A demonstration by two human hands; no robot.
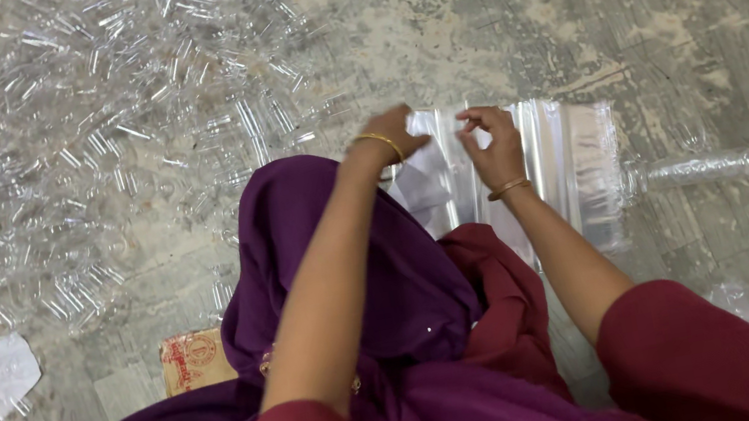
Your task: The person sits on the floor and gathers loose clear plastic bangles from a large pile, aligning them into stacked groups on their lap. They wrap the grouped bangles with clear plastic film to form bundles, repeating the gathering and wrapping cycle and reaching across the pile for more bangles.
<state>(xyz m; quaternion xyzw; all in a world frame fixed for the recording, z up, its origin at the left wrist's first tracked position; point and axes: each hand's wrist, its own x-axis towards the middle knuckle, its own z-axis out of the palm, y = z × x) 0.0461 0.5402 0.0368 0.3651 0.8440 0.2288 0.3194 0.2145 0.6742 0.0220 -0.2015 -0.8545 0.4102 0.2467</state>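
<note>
Even, soft daylight, glints on the clear plastic tubes, faint shadows, slight blur towards the edges.

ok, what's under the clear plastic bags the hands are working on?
The clear plastic bags lie flat on the worn grey floor, which shows faintly through them. Their near end is covered by the purple cloth and both hands, left hand, right hand, so that part cannot be seen.

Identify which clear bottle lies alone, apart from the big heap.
The clear bottle lying on its side right of the plastic bag stack; the others crowd the heap at upper left.
</note>
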